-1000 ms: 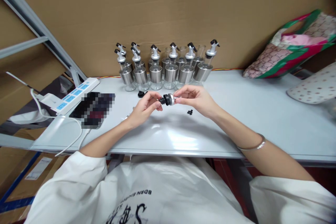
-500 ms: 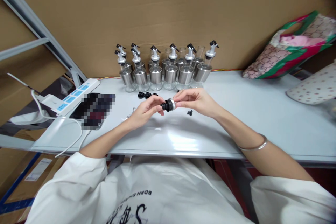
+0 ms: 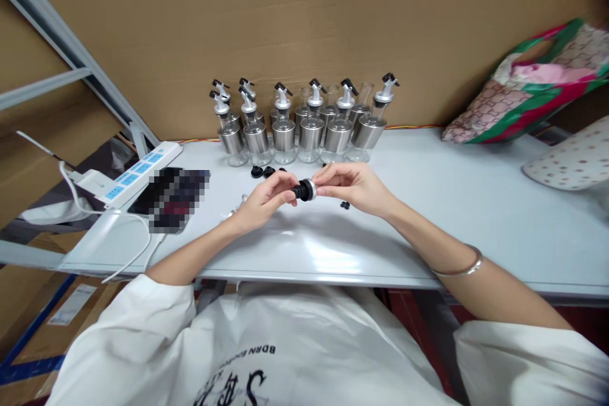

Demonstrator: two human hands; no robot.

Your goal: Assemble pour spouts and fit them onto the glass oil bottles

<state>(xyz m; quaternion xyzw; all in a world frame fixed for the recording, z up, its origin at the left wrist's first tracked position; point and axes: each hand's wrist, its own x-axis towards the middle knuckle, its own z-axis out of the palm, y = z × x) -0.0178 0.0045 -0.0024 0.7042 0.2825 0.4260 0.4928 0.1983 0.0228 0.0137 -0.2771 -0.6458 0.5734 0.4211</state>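
Note:
Both my hands meet above the middle of the grey table (image 3: 476,222). My left hand (image 3: 264,200) pinches the black end of a small pourer cap (image 3: 304,190), and my right hand (image 3: 354,185) pinches its silver end. The cap is held a little above the tabletop. Loose black stoppers (image 3: 263,171) lie just behind my left hand, and another small black part (image 3: 345,205) lies by my right wrist. Behind them stands a row of several glass and steel dispenser bottles (image 3: 309,124) with black-tipped spouts.
A white power strip (image 3: 136,172) with a cable lies at the left, next to a dark phone (image 3: 169,198). A cardboard wall closes the back. A colourful bag (image 3: 528,85) and a dotted cushion (image 3: 568,162) sit at the right. A metal frame (image 3: 71,57) slants at the left.
My hands have moved closer together and slightly lower, with the black part pushed nearer to the silver cap. The black stoppers behind my left hand now show.

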